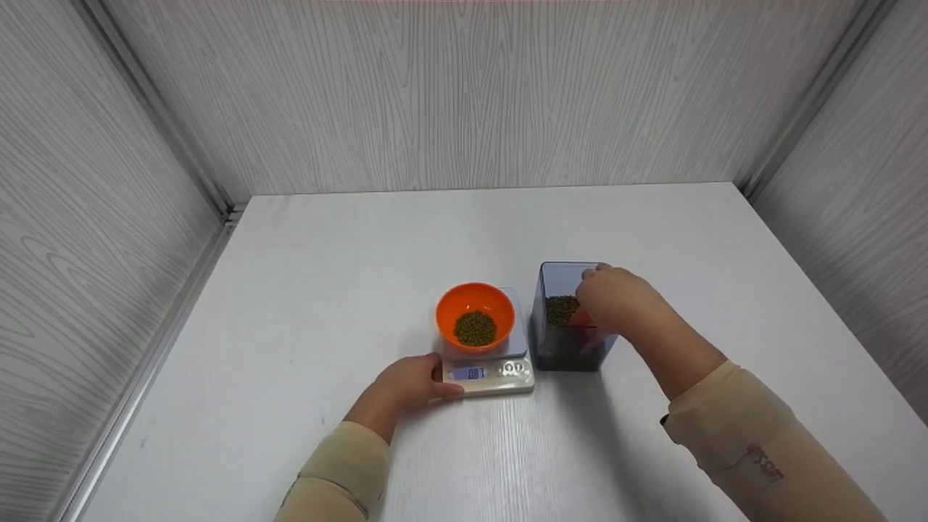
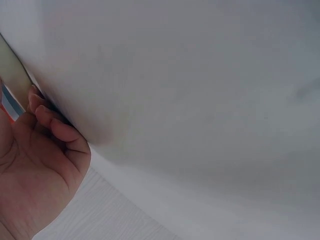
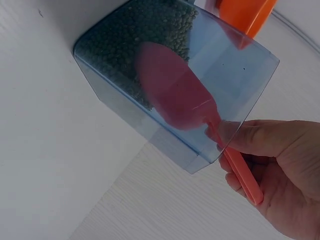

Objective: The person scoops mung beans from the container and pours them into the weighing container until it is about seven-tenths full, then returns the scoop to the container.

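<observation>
My left hand (image 1: 408, 382) grips the front left corner of a white kitchen scale (image 1: 487, 386), thumb along its front edge. In the left wrist view, the curled fingers (image 2: 64, 131) lie against the side of the scale. On the platform stands an orange bowl (image 1: 449, 304) with small green beans (image 1: 475, 330), which look like mung beans, in its bottom. My right hand (image 1: 620, 299) holds a red scoop (image 3: 175, 87) by its handle, reaching into a clear bluish container (image 1: 569, 355). Inside, the scoop's head lies against more green beans (image 3: 115, 52).
The container stands close to the right side of the scale. Lit digits show on the scale's display (image 1: 468, 373). A white tabletop (image 1: 348, 254) surrounds these things, with grey wood-grain panels (image 1: 464, 94) behind and at both sides.
</observation>
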`<state>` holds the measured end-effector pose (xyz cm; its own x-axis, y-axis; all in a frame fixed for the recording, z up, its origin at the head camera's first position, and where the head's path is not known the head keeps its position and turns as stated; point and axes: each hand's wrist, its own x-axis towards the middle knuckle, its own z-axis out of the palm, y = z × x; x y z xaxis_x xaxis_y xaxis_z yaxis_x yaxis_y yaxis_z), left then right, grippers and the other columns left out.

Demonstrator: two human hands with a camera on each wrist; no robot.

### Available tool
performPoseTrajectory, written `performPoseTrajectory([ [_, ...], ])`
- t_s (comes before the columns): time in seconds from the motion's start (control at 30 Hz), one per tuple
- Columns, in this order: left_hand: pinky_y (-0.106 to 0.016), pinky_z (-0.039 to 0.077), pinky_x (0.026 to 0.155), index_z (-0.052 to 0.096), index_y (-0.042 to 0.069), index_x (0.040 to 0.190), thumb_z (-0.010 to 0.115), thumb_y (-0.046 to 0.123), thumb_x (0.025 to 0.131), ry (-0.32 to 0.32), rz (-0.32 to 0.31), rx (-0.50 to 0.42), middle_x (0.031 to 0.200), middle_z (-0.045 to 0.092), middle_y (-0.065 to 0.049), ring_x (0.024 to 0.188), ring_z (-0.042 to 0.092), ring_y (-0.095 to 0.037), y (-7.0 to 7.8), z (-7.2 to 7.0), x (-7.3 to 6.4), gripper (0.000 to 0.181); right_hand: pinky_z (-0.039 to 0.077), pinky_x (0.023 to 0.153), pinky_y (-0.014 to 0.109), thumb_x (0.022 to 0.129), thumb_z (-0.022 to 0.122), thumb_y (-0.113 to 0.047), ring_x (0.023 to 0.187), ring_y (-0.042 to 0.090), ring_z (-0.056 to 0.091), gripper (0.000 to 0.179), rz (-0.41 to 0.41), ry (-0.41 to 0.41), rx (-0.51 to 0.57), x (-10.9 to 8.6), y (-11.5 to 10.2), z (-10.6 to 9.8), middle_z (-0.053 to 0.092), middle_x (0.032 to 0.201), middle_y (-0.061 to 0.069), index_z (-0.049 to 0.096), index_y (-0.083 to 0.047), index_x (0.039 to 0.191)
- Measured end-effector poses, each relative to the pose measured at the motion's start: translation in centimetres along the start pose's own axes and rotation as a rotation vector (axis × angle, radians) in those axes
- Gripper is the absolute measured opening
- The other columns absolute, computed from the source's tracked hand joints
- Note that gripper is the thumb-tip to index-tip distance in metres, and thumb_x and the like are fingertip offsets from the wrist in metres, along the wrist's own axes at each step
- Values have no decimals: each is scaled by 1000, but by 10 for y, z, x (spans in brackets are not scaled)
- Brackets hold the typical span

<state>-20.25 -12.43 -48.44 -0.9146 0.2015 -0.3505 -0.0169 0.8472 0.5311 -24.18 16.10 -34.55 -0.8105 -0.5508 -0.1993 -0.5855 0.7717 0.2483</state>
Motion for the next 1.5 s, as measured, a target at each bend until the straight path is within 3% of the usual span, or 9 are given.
performPoseTrajectory([
  [0.27,-41,41,87,56,16,101,69,52,73,7,26,24,90,57,0,85,50,-20,-1,0,0,47,48,78,44,76,65,-5,86,32,56,18,-11,12,74,4,5,1,58,89,17,67,1,93],
  [0.67,-40,41,85,56,16,99,69,51,74,4,27,12,88,56,0,84,50,-20,0,-2,-2,45,49,71,37,79,59,0,70,22,51,11,-2,4,203,4,12,2,54,77,10,65,0,88],
  [1.07,-40,41,86,56,17,98,69,52,73,4,24,27,87,57,0,84,50,-19,0,-1,0,45,47,65,34,82,57,-2,67,19,48,8,10,2,333,8,14,11,53,76,7,65,-1,83],
  [1.2,-39,41,82,55,17,94,69,52,72,9,11,37,83,55,1,81,49,-19,0,0,-1,43,45,62,34,83,58,-2,65,18,47,7,-12,28,353,9,16,16,52,75,7,64,-2,80],
  [1.5,-41,41,87,56,17,98,69,53,72,8,4,18,88,56,0,84,49,-20,0,0,-1,46,45,64,34,84,57,-4,67,19,48,7,3,31,389,12,20,28,52,75,7,64,-2,82],
])
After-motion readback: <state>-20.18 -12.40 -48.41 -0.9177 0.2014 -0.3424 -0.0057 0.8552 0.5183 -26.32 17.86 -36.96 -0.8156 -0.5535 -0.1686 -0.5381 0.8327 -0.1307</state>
